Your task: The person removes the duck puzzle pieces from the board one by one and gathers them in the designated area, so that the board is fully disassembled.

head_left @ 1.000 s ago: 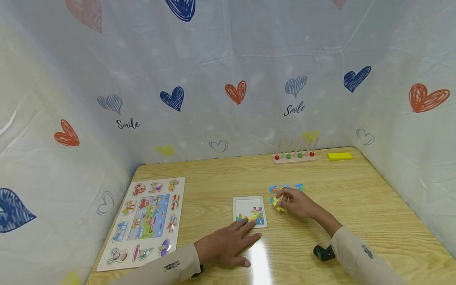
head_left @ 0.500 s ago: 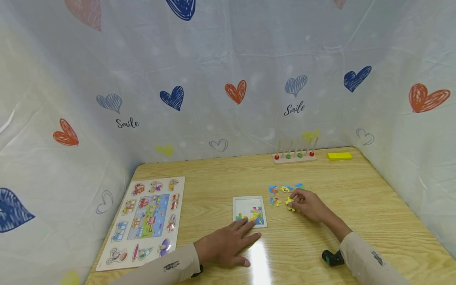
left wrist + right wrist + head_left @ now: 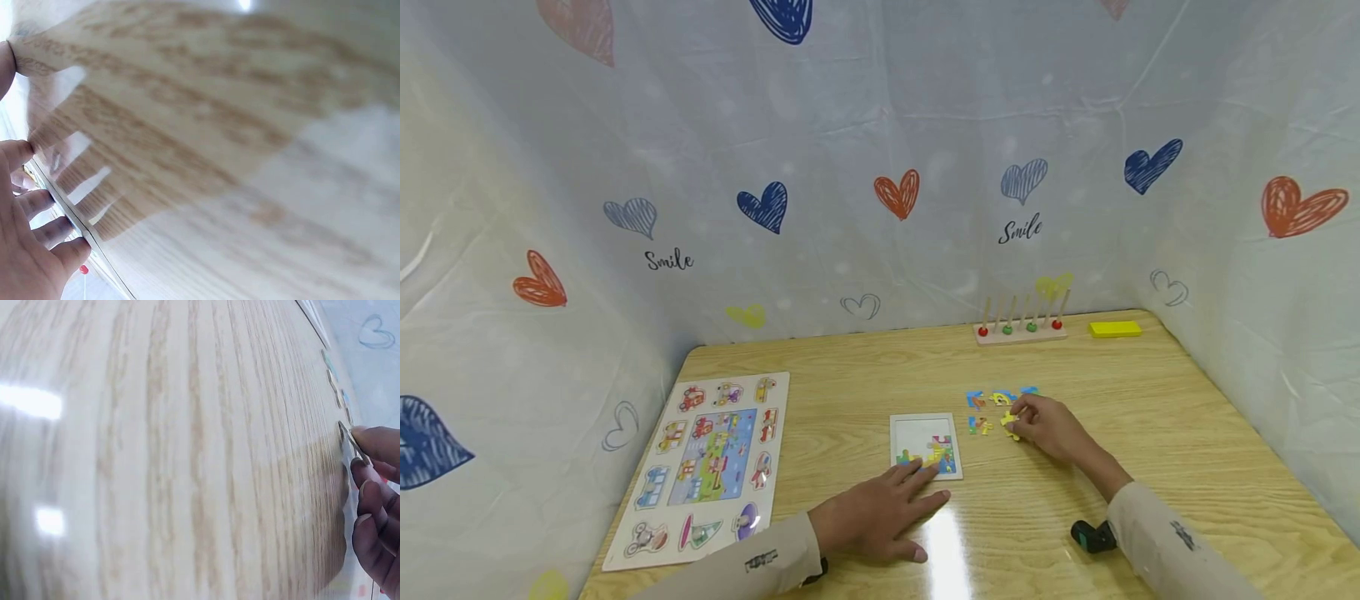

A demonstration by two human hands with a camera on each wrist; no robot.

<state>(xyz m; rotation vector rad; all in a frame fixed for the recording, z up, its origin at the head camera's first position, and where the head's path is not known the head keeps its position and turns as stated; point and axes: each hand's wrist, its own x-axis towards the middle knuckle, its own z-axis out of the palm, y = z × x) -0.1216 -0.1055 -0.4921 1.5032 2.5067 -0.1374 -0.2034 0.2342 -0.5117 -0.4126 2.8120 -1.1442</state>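
Observation:
My right hand (image 3: pixel 1047 427) pinches a yellow jigsaw piece (image 3: pixel 1010 423) between thumb and fingers, low over the table to the right of the puzzle frame. In the right wrist view the same piece (image 3: pixel 354 444) shows edge-on, tilted. Several loose pieces lie around it: a blue and brown one (image 3: pixel 975 399), a yellow one (image 3: pixel 1002 398), and another (image 3: pixel 980 426) to its left. With fingers spread, my left hand (image 3: pixel 883 512) rests on the lower edge of the white puzzle frame (image 3: pixel 893 429), where joined pieces (image 3: pixel 942 450) fill the lower right part.
A vehicle peg puzzle board (image 3: pixel 696 471) lies at the left. Along the back of the table stand a wooden peg rack with beads (image 3: pixel 1021 336) and a yellow block (image 3: pixel 1115 329). Behind the table hangs a curtain (image 3: pixel 827 275) printed with hearts.
My right hand has moved rightward with the yellow piece, away from the loose pieces it partly covered, and then slightly back left. The left hand stays on the frame.

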